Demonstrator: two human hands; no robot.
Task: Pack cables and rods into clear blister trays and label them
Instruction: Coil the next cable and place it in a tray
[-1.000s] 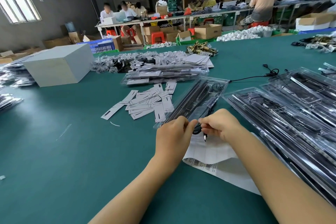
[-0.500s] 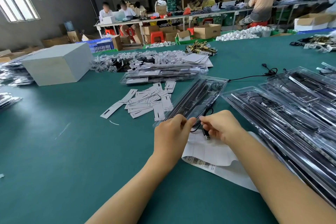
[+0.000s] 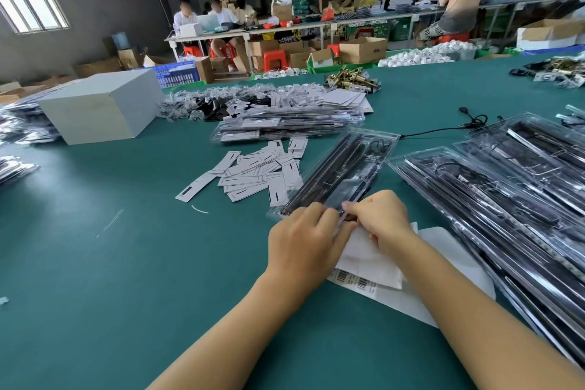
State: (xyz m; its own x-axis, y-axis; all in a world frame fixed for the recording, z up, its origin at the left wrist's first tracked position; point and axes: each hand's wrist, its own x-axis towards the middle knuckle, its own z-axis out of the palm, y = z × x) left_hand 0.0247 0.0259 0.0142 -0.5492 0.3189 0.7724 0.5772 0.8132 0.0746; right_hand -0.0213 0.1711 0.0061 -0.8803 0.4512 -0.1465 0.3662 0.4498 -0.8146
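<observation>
A clear blister tray (image 3: 345, 168) with black rods in it lies slanted on the green table (image 3: 126, 263). Both of my hands meet at its near end. My left hand (image 3: 304, 241) pinches the tray's near edge with curled fingers. My right hand (image 3: 380, 215) pinches a short piece of black cable (image 3: 350, 218) against that edge; most of the cable is hidden under my fingers. Under my hands lies a white sheet of barcode stickers (image 3: 364, 282). Loose paper labels (image 3: 253, 174) are scattered left of the tray.
Filled blister trays (image 3: 506, 199) lie in overlapping rows along the right. A stack of labelled trays (image 3: 285, 127) sits beyond the loose labels. A white box (image 3: 101, 104) stands far left, and another black cable (image 3: 468, 120) lies far right. People work at distant tables.
The loop of black cable that hung between my hands has gone out of sight at the tray's end. My hands have closed together on the tray's near edge.
</observation>
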